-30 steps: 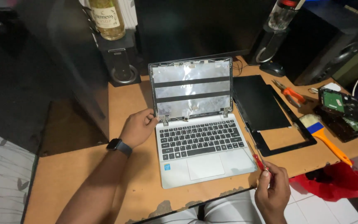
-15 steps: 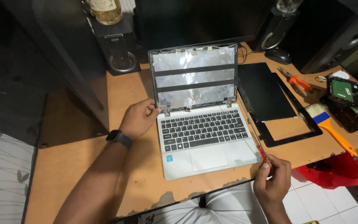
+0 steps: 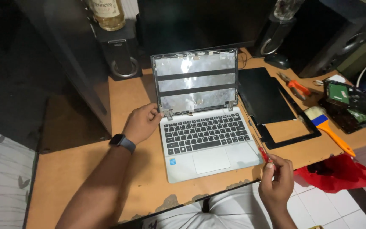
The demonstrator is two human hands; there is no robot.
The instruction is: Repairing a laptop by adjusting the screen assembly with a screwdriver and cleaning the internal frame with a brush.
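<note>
One laptop (image 3: 206, 127) lay open at the centre of the wooden desk (image 3: 85, 186), its silver keyboard deck toward the person and its lid stripped of the screen, so that only the foil-backed shell with two dark tape bands showed. The left hand (image 3: 142, 123) rested at nine o'clock from the keyboard, fingers curled loosely against the left hinge corner and steadying the machine rather than gripping anything. The right hand (image 3: 276, 184), at about four o'clock from the trackpad, was closed around a thin screwdriver (image 3: 262, 153) with a red handle, its shaft pointing up along the laptop's right edge. The work seemed to stand mid-disassembly, with the display already out; the next move would probably call for a fine, steady tip placement at a small screw or hinge, though no screw could be made out. At two o'clock lay the removed black panel (image 3: 265, 99) on its black bezel frame (image 3: 295, 138). Farther out at three o'clock were orange-handled pliers (image 3: 297, 87), a brush (image 3: 329, 129) with blue ferrule and orange handle, and a green circuit board (image 3: 339, 93). A red cloth (image 3: 339, 171) hung at four o'clock. At eleven o'clock a bottle (image 3: 106, 12) bore a cream rectangular label.
</note>
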